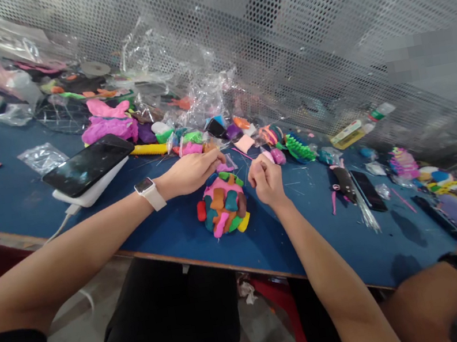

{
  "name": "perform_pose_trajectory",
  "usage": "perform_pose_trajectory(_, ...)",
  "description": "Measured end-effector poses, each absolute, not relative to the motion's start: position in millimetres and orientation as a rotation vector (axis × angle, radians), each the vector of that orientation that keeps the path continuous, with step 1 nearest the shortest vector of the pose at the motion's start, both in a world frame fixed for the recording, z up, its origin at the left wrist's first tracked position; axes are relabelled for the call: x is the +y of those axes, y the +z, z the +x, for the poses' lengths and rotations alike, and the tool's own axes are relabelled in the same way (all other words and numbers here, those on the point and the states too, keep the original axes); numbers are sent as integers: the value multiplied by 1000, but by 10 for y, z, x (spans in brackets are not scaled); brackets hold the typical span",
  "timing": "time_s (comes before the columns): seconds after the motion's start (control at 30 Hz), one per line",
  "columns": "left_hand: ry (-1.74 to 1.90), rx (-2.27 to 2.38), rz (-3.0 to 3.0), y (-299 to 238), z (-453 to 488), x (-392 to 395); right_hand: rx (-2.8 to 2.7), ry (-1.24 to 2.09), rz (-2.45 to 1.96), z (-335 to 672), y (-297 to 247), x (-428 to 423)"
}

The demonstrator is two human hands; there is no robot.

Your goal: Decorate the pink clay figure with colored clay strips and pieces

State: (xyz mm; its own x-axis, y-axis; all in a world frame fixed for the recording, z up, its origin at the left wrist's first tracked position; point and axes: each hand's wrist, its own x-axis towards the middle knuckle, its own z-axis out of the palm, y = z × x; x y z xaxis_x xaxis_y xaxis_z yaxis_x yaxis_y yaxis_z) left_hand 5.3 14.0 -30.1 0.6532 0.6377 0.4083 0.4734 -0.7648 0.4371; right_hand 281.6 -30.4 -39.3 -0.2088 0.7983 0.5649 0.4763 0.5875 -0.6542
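Left hand (191,172) curled over far top of clay ball (223,205), apparently steadying it against rolling; actual grip unclear. Right hand (266,181) pinched closed just beside; contents too small. Ball on blue table (4,191), near front edge.

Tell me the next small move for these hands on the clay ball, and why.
Probably press the small purple piece down onto the top of the clay ball with the left hand. Its fingertips lie on that piece at the ball's top, where it seems not yet flattened like the other coloured patches. The right hand is curled shut beside the ball, apart from it.
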Motion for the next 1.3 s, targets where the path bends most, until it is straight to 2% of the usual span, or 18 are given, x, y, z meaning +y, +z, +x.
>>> perform_pose_trajectory(0.37,826,856,2620,-262,45,122,-1850,560,-910,2838,-444,-285)
perform_pose_trajectory(0.57,853,892,2571,-266,44,118,-2126,455,-1066,2942,-143,-303)
perform_pose_trajectory(0.77,792,898,2562,-220,26,96,-2245,815,-1452,3212,51,-290)
perform_pose_trajectory(0.97,760,864,2583,-219,17,101,-2244,1187,-1606,3310,30,-268)
perform_pose_trajectory(1.3,738,895,2613,-304,56,123,-2266,1085,-1795,3251,103,-291)
